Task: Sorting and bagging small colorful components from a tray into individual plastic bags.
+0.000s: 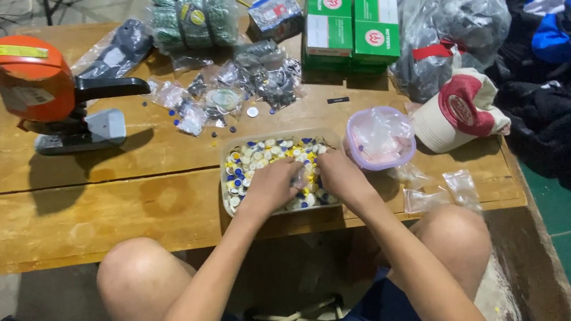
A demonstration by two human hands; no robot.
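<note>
Both hands are down in the clear tray (228,160) of small white, blue and yellow buttons (265,154) near the front edge of the desk (95,214); the left hand (272,186) and right hand (337,175) meet over a small clear bag (301,178), each grip seemingly pinching it, though the fingertips are partly hidden. Since the tray sits close to the front edge and is heaped, a careless pull could likely flick buttons off the desk, and an elbow swing toward the right edge might knock the purple-rimmed tub (379,137) just beside the tray.
</note>
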